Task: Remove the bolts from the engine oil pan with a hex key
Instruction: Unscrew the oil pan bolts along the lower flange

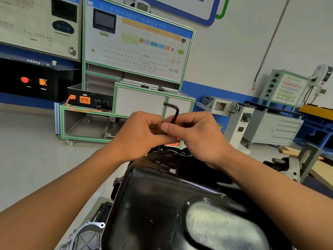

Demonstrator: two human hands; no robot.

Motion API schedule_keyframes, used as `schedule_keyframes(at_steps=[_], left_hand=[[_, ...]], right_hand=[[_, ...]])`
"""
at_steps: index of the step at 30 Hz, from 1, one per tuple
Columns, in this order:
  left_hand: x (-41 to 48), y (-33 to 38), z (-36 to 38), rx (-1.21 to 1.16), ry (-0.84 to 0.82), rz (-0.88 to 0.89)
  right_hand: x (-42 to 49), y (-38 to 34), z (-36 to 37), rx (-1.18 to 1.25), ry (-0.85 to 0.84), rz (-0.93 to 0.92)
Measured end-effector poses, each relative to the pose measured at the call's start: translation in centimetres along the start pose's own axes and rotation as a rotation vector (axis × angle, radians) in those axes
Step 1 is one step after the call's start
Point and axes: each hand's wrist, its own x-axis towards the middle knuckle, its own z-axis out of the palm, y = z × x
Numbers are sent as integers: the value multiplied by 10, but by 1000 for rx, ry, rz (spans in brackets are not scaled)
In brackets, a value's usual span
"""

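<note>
A glossy black oil pan [162, 195] fills the lower middle, bottom side up, with a worn bare-metal patch near its front. Bolts [182, 153] show on its far flange, just under my hands. My left hand [138, 134] and my right hand [196, 134] meet above that far edge. Both pinch the long shank of a black L-shaped hex key [174, 112], whose short arm sticks up and points left. The key's lower tip is hidden behind my fingers.
An aluminium engine cover [86, 235] sits at the lower left below the pan. A training bench with a diagram board [137, 46] stands straight ahead. A grey tool cabinet [273, 129] and a vise [292, 165] are to the right.
</note>
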Motion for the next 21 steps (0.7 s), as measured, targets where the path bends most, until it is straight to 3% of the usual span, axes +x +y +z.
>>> schedule_keyframes(at_steps=[6, 13, 18, 21], left_hand=[[-5, 1, -10, 17, -185, -30], [0, 4, -1, -14, 4, -2], [-4, 3, -11, -38, -153, -29], [-5, 1, -12, 1, -83, -26]], right_hand=[[1, 2, -1, -29, 4, -16], [-1, 0, 0, 23, -5, -11], [0, 1, -1, 31, -1, -4], [0, 1, 0, 22, -1, -15]])
